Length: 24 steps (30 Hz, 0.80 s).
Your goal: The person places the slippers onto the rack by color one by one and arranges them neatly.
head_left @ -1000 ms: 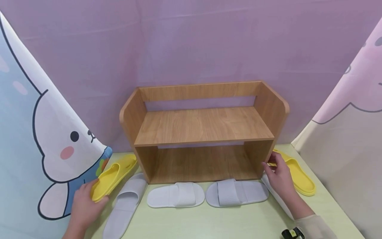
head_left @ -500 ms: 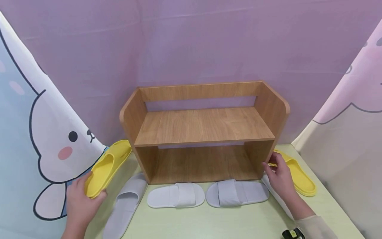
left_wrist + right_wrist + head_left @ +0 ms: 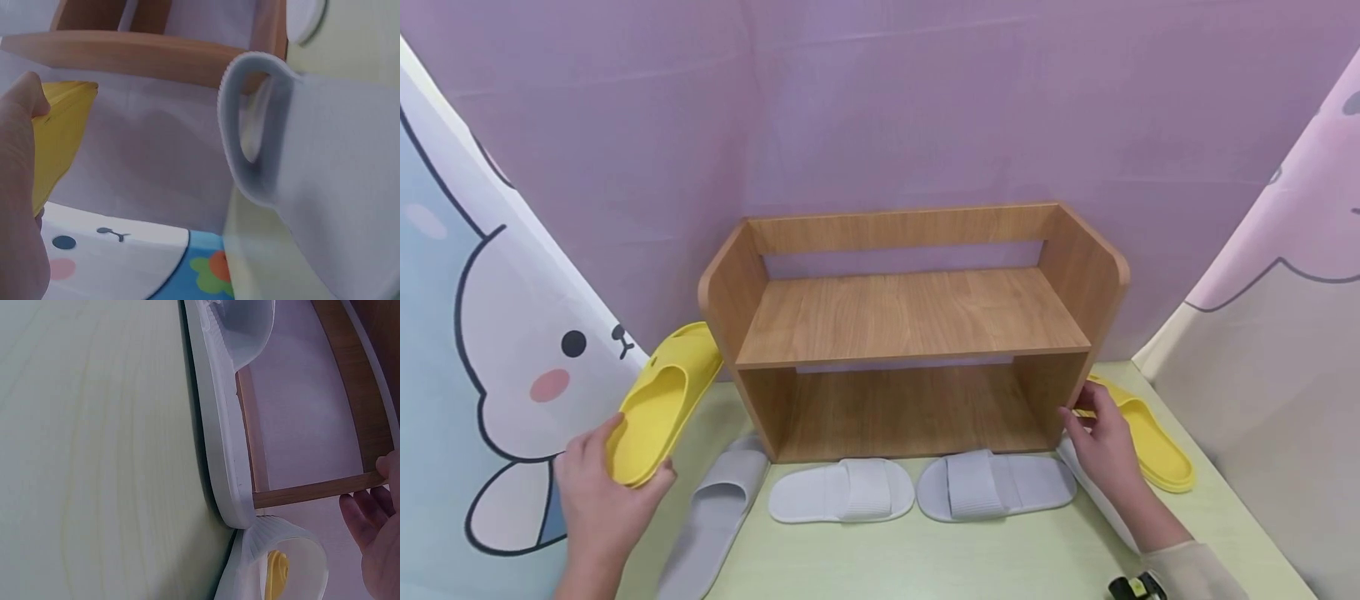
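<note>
My left hand [image 3: 606,508] grips a yellow slipper [image 3: 658,408] by its heel end, thumb on one edge and fingers on the other. The slipper is raised, toe tilted up, left of a two-tier wooden shelf [image 3: 910,317]; in the left wrist view only part of its yellow side [image 3: 59,140] shows. On the other side, my right hand [image 3: 1105,450] pinches the front edge of the shelf's right side panel [image 3: 319,490] between thumb and fingers. Behind that hand lies a second yellow slipper [image 3: 1153,446], partly covered by it.
A grey slipper [image 3: 718,525] lies slanted below the lifted one. Along the shelf front are a white slipper [image 3: 808,493] and another grey slipper [image 3: 1033,482]. A white slipper [image 3: 1101,496] lies partly under my right forearm. Printed cloth [image 3: 512,350] hangs at left.
My left hand has lifted the yellow slipper up and slightly left, away from the table and the grey slipper. The right hand has stayed at the shelf panel.
</note>
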Each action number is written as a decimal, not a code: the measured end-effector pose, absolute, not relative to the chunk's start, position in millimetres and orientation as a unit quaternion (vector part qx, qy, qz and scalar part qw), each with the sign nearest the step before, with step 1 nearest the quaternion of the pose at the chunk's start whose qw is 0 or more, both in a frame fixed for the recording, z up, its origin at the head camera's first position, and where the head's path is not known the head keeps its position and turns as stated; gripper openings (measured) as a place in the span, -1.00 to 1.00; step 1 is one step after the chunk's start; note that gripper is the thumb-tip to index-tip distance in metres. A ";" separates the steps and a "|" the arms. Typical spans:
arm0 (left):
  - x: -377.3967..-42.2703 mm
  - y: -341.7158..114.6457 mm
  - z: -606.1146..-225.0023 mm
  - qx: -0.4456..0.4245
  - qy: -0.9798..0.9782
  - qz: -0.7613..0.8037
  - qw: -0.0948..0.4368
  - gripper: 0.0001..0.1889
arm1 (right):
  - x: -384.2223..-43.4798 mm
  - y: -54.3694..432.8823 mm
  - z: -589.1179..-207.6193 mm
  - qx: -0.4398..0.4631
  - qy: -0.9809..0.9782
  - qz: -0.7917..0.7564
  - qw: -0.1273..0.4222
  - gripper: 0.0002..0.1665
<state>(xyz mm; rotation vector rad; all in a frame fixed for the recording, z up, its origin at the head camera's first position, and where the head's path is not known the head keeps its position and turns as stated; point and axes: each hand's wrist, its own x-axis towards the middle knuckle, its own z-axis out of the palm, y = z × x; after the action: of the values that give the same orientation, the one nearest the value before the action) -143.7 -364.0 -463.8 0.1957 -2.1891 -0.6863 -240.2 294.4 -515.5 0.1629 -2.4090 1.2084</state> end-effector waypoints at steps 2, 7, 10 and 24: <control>-143.0 -360.6 -458.8 0.079 -0.862 -0.278 0.417 -0.02 | -240.2 294.1 -515.2 0.059 -0.871 0.436 0.218 -0.39; -142.5 -355.1 -447.7 0.059 -0.839 -0.286 0.460 -0.03 | -240.8 294.3 -516.0 0.060 -0.871 0.436 0.220 -0.39; -141.8 -351.8 -442.0 0.054 -0.830 -0.284 0.477 -0.02 | -240.8 295.2 -517.1 0.061 -0.870 0.435 0.222 -0.39; -133.6 -329.6 -402.2 0.082 -0.785 -0.318 0.525 -0.02 | -241.8 295.7 -516.8 0.063 -0.871 0.435 0.221 -0.39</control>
<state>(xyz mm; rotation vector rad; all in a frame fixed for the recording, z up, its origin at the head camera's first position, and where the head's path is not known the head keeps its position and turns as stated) -133.6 -329.6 -402.2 0.1972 -1.8783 -0.7609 -241.8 295.7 -516.8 0.1751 -2.4080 1.2016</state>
